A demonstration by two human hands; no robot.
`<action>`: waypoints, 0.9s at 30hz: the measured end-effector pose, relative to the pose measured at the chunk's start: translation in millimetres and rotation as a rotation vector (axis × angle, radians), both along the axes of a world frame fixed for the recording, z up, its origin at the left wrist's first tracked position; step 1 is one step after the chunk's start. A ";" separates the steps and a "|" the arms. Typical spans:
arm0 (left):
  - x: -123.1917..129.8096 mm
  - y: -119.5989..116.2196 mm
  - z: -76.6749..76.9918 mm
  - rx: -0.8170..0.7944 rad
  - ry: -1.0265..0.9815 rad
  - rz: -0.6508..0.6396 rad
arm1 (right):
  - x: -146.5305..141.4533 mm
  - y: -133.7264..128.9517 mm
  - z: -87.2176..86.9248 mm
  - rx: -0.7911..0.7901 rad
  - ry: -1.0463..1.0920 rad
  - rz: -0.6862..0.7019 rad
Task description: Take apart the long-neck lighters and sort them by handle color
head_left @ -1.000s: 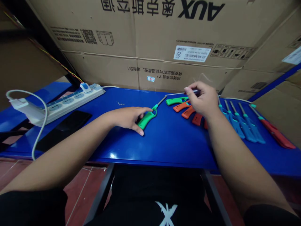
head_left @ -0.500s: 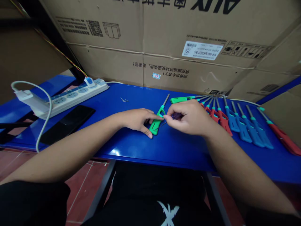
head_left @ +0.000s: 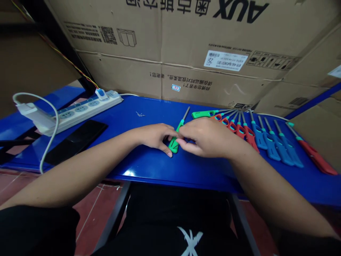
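Observation:
A green long-necked lighter (head_left: 173, 145) lies on the blue table, its metal tube pointing away from me. My left hand (head_left: 157, 138) grips it from the left, thumb near the butt end and fingers across the body. Over its right side is my right hand (head_left: 204, 137), fingers pinched round a slim screwdriver whose handle is mostly hidden in the palm. The screwdriver's thin shaft (head_left: 176, 145) slants down to the lighter's lower body. Small screws or pins (head_left: 140, 114) lie loose beyond my left hand.
To the right several lighters are fanned out: a green one (head_left: 203, 114), red ones (head_left: 250, 134), blue ones (head_left: 271, 147) and a larger red one (head_left: 314, 154). A power strip (head_left: 85, 108) and a black phone (head_left: 77, 140) sit left. A large carton (head_left: 186, 42) stands behind.
My right hand has shifted left and slightly down, closer over the green lighter, now covering more of it and the screwdriver. My left hand stays in place. The view has shifted slightly.

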State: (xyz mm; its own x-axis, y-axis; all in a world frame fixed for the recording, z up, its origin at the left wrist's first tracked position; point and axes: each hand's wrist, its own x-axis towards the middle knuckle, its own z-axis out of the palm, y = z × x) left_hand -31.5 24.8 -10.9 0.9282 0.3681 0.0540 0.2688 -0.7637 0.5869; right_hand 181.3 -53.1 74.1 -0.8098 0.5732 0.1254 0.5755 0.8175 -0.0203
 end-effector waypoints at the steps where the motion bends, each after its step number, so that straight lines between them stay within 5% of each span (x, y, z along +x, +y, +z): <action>1: 0.1 0.4 -0.3 -0.001 0.000 0.002 | -0.8 -3.3 0.3 0.031 -0.035 0.022; 8: 0.8 -0.2 0.2 0.020 0.029 0.021 | -0.2 -26.5 -8.1 0.144 -0.162 0.136; 14: 0.8 -1.0 -2.0 -0.046 -0.008 0.025 | -21.2 -13.4 9.4 0.063 -0.250 -0.244; 22: -1.8 -2.2 -10.7 -0.083 -0.020 0.089 | -26.3 16.3 23.8 -0.272 -0.118 0.244; 24: -1.5 -1.8 -10.7 -0.090 -0.029 0.083 | -24.7 16.2 22.8 -0.235 -0.131 0.225; 27: -0.9 -1.4 -9.6 -0.100 -0.049 0.023 | -26.3 14.9 19.8 -0.068 -0.182 0.020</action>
State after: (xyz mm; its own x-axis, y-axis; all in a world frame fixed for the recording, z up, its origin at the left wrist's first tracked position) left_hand -32.4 23.4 -20.5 0.9167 0.3949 0.0616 0.2542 -0.6949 0.6726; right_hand 154.9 -38.2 93.9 -0.8269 0.5589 -0.0630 0.5584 0.8292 0.0270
